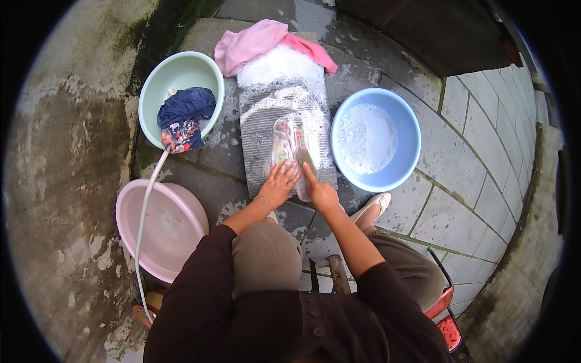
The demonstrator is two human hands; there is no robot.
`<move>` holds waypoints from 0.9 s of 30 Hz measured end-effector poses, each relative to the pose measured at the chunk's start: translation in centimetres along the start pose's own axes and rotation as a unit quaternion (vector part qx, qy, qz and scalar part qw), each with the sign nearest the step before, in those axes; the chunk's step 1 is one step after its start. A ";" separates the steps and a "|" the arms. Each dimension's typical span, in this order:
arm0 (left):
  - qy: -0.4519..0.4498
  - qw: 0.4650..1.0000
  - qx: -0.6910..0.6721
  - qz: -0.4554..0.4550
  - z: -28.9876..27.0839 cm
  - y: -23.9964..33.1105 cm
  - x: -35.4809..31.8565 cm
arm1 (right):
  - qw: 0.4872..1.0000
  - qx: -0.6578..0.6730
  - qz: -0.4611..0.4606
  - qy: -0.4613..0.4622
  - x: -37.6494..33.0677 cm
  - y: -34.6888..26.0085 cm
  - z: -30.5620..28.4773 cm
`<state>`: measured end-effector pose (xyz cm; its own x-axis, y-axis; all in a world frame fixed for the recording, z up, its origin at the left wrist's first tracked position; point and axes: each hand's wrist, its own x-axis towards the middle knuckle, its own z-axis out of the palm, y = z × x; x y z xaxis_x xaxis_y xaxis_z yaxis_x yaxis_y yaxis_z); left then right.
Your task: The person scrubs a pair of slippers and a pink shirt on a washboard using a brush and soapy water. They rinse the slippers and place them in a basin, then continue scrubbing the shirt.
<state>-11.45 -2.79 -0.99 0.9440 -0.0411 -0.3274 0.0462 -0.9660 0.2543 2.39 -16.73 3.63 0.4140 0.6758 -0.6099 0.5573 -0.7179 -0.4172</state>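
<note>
A ribbed grey washboard (pixel 257 130) lies in front of me, thick white suds over its far half. On its near part rest two long, narrow, see-through floral pieces (pixel 282 138), side by side and shaped like shoe insoles; their exact kind is unclear. My left hand (pixel 280 181) presses on the near end of the left piece, fingers stretched out and spread. Beside it, my right hand (pixel 321 192) grips a narrow grey-brown brush-like tool (pixel 304 158) over the right piece, with the index finger laid along it.
Pink cloths (pixel 257 45) are bunched at the board's far end. On the right stands a blue basin (pixel 408 136) of sudsy water. To the left are a pale green basin (pixel 150 91) holding dark blue cloth, a pink basin (pixel 193 209) and a white hose (pixel 144 221). The paving (pixel 454 206) is wet in patches.
</note>
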 end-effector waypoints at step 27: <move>0.059 0.998 0.035 -0.005 2.3 -0.5 -0.1 | 0.997 -0.025 -0.060 -0.033 4.2 -3.2 -0.7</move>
<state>-12.33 -2.88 -3.13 0.9758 -0.0056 -0.2187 0.0361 -0.9818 0.1862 2.86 -11.44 2.91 0.2957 0.7424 -0.6012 0.6355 -0.6228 -0.4564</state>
